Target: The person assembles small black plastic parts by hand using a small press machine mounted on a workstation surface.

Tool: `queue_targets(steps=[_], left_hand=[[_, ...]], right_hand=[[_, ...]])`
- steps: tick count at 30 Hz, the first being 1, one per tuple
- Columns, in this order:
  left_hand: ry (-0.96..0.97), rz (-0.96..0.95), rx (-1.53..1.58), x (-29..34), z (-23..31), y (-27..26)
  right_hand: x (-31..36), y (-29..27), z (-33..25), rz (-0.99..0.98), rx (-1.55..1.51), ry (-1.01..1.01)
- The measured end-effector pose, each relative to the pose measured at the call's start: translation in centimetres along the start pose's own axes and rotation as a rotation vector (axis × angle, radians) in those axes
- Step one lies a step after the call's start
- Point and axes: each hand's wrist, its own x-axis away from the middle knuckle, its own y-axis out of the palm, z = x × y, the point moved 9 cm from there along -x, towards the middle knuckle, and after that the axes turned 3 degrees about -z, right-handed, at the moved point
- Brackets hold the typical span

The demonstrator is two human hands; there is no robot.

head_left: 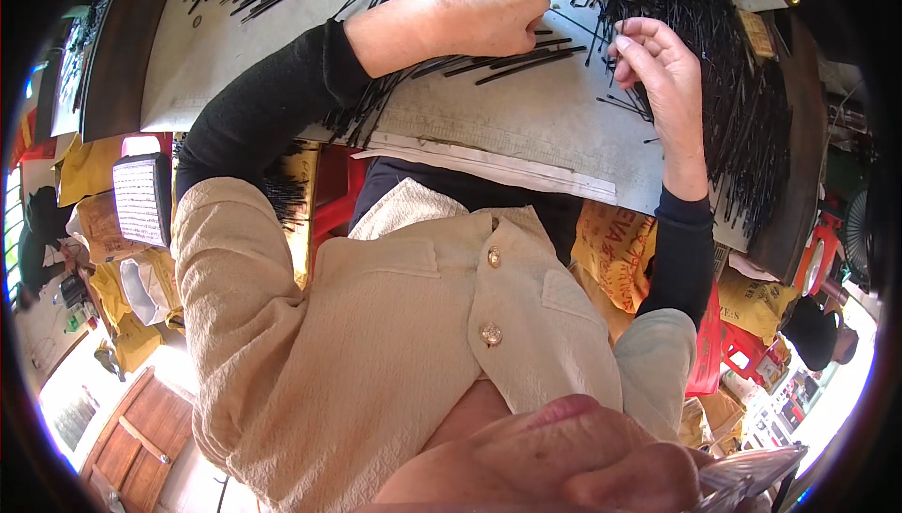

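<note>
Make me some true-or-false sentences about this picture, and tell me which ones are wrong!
1. Black sticks lie on the table. True.
2. The left hand is spread wide open. False: it is curled like a fist.
3. The right hand has its thumb and fingers bent toward each other. True.
4. The cuffs at the wrists are white. False: they are black.
5. The jacket has gold buttons. True.
6. The hands are under the table. False: both are above it.
</note>
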Motion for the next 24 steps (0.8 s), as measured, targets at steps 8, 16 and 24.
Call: queue_targets(steps=[8,16,24], left_hand=[[-0.009,0.078,0.234,-0.3,-1.9,0.0],[-0.010,0.053,0.548,-1.0,-3.7,0.6],[-0.099,0.057,0.683,-0.7,-4.6,0.1]], right_hand=[[-0.7,2.5,-0.3,-0.145,0.001,0.081],[-1.7,3.9,-0.1,-0.188,-0.057,0.076],[-2.5,3.9,-1.6,-0.108,-0.217,-0.018]])
